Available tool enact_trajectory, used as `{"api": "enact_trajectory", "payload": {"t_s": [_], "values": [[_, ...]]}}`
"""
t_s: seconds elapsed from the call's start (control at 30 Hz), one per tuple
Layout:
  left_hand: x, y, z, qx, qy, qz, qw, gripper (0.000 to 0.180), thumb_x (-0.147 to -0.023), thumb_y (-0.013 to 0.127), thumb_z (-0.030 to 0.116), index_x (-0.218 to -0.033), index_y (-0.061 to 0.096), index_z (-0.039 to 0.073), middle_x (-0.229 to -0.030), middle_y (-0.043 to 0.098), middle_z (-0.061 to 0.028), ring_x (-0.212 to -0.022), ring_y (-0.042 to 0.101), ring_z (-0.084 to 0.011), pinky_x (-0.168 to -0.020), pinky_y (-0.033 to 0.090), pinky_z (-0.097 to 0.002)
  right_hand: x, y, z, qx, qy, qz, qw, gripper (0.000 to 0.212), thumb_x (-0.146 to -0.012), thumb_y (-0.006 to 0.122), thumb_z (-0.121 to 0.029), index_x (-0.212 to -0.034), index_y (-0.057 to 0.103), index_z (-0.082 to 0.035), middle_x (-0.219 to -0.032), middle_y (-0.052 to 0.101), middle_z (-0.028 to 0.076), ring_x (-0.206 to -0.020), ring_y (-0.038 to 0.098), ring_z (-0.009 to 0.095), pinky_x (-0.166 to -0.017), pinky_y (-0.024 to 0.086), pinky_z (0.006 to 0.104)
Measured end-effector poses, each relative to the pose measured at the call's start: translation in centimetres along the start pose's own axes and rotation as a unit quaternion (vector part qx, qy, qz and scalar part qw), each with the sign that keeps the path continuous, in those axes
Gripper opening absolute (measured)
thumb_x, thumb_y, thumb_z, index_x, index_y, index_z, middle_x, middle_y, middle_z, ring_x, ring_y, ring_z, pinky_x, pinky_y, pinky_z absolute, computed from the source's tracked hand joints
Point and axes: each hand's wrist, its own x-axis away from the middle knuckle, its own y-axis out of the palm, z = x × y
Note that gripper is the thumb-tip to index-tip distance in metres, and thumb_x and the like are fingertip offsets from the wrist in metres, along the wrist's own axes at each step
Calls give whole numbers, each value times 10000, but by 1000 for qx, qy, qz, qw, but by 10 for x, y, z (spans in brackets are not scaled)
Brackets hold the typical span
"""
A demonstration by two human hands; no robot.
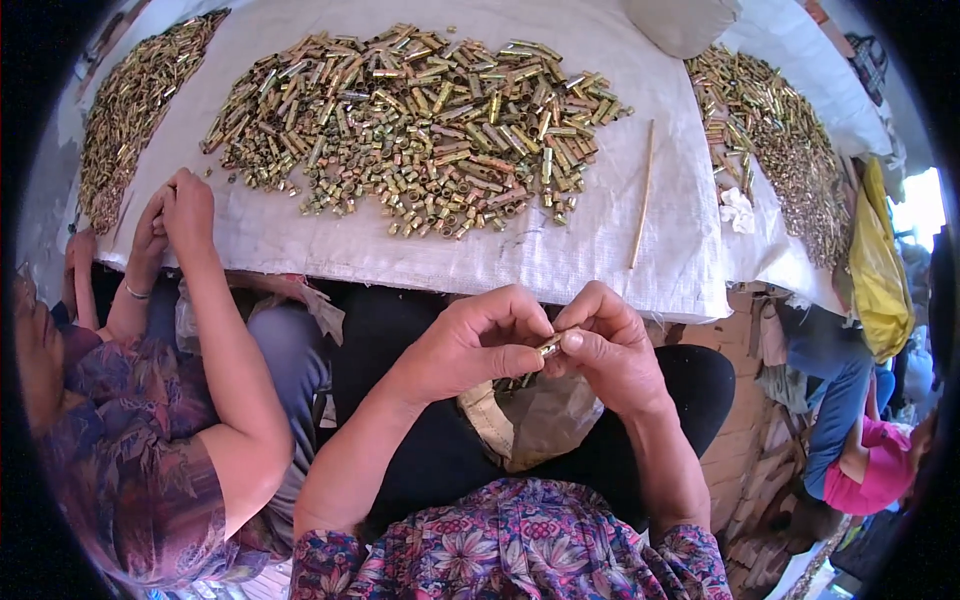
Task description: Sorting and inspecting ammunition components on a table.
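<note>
Brass-coloured metal sleeve [549, 346], short and tubular, pinched between our two hands above the lap. We hold it at the fingertips: the left hand [470, 345] has its grip clenched on one end with thumb and forefinger, the right hand [608, 350] is clenched on the other; most of the piece is hidden by the fingers, so we cannot make out its ends or threading. Below the hands, a crumpled grey-brown bag [540, 420] rests on the lap, with a few more metal pieces just visible at its mouth.

Beyond, a counter covered with white woven sacking [600, 250] carries a wide heap of sleeves [420, 120], shiny, yellow and silvery, lying loose in every direction. A thin wooden stick [643, 195] lies beside the heap. Further heaps at the left [135, 100] and right [780, 140] are cut off by the dark rim. At our left a co-worker's hands [172, 215] meet at the counter's edge; what they hold is too small to tell.
</note>
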Motion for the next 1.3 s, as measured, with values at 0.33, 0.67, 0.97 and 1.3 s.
{"api": "enact_trajectory", "payload": {"t_s": [0.33, 0.67, 0.97, 1.3], "values": [[-3, -31, 29, -606, 63, 325, 723, 151, -821, 648, 118, -953, 607, 58, -858, 615, -120, -770, 617, -332, -663, 481, -417, -52, 1, -33, 525, -161, 70, 833, 149, -831, 673, -81, -934, 632, 20, -803, 625, 83, -768, 607, 165, -703, 475, 297], [-22, -44, 22, -674, 60, 295, 675, 148, -806, 663, 143, -941, 627, 96, -871, 610, -86, -819, 624, -325, -670, 492, -435, -124, 0, -15, 708, -296, 58, 638, 137, -776, 661, -47, -889, 588, -20, -863, 570, 133, -902, 548, 343, -732, 456, 444], [-27, -39, 18, -682, 67, 318, 655, 164, -802, 691, 163, -943, 646, 91, -853, 581, -103, -805, 610, -321, -679, 488, -407, -97, 2, -15, 591, -252, 110, 758, 125, -852, 660, -56, -937, 590, 5, -794, 625, 84, -716, 603, 206, -672, 473, 332], [-15, -18, 22, -347, 74, 287, 890, 137, -894, 614, 96, -1010, 643, 29, -829, 625, -42, -706, 585, -123, -647, 478, -276, -43, -2, -7, 353, -90, 94, 927, 88, -925, 603, -75, -969, 607, 1, -762, 602, 7, -722, 562, 73, -683, 467, 227]]}}
